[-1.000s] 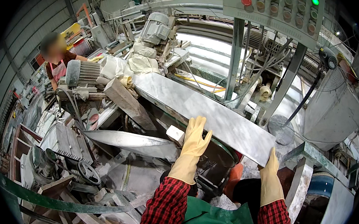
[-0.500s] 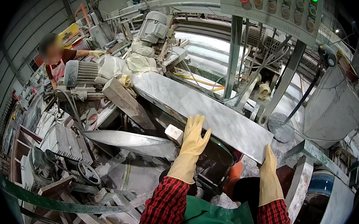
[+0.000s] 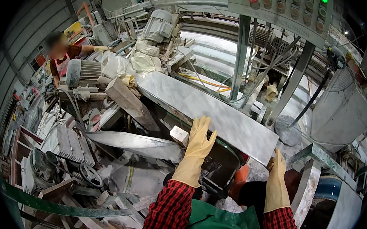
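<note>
A long grey marble slab (image 3: pixel 201 107) lies slanted across the machine, running from the upper left down to the lower right. My left hand (image 3: pixel 199 142), in a yellow rubber glove, presses flat with fingers spread against the slab's near edge. My right hand (image 3: pixel 276 173), gloved the same way, rests on the slab's near right corner. Red plaid sleeves and a green apron (image 3: pixel 217 227) show at the bottom.
Another person (image 3: pixel 59 48) stands at the slab's far end on the left. A control panel with coloured buttons (image 3: pixel 286 10) hangs above. Electric motors (image 3: pixel 158 24), a wooden block (image 3: pixel 128 101), a fan (image 3: pixel 339 58) and stone offcuts crowd the area.
The slab and both hands stay nearly where they were. The person at the far left has reached an arm out toward the slab's far end.
</note>
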`<state>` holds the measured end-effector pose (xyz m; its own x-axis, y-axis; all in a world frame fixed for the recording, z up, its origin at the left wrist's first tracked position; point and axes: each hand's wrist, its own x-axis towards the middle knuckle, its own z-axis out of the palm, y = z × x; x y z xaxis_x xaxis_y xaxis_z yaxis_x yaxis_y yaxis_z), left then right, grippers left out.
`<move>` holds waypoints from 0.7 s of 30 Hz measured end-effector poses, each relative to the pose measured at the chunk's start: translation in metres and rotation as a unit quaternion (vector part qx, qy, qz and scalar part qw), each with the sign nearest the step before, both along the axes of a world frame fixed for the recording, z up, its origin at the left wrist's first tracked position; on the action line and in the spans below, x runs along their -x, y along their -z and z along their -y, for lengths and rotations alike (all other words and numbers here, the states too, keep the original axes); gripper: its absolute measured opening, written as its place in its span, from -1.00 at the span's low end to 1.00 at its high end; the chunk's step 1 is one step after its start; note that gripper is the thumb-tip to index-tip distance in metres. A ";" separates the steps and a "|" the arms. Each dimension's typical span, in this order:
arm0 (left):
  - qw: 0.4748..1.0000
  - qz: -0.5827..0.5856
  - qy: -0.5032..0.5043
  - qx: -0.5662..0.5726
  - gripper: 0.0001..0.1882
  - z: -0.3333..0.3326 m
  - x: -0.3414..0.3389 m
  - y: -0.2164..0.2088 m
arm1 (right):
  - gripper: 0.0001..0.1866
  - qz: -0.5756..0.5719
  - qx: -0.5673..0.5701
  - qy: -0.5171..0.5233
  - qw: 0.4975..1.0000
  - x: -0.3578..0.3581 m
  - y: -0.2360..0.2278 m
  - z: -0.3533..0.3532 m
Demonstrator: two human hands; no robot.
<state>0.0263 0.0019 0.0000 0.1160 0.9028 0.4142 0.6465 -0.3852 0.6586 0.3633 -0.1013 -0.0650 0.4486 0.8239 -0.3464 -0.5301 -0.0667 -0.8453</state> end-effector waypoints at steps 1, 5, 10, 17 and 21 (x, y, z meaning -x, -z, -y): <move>1.000 0.003 -0.003 -0.004 -0.38 0.000 0.001 0.002 | -0.60 -0.016 -0.007 -0.013 1.000 -0.002 0.000 0.001; 1.000 0.008 -0.005 -0.004 -0.38 0.000 -0.001 0.005 | -0.73 0.051 0.025 0.022 0.998 0.016 -0.012 0.001; 0.999 0.015 -0.010 -0.043 -0.40 -0.001 0.002 0.010 | -0.81 0.011 0.012 0.008 1.000 0.028 -0.034 0.004; 1.000 -0.007 -0.003 0.002 -0.39 0.002 -0.002 -0.003 | -0.83 0.022 0.004 -0.034 0.999 0.026 -0.034 0.006; 1.000 -0.012 -0.008 0.000 -0.39 0.000 -0.003 0.001 | -0.76 0.010 -0.016 -0.056 0.998 0.016 -0.017 0.004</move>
<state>0.0297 0.0016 -0.0007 0.1109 0.9043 0.4123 0.6680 -0.3749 0.6428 0.3473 -0.1053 -0.0477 0.3591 0.8797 -0.3117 -0.5046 -0.0980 -0.8578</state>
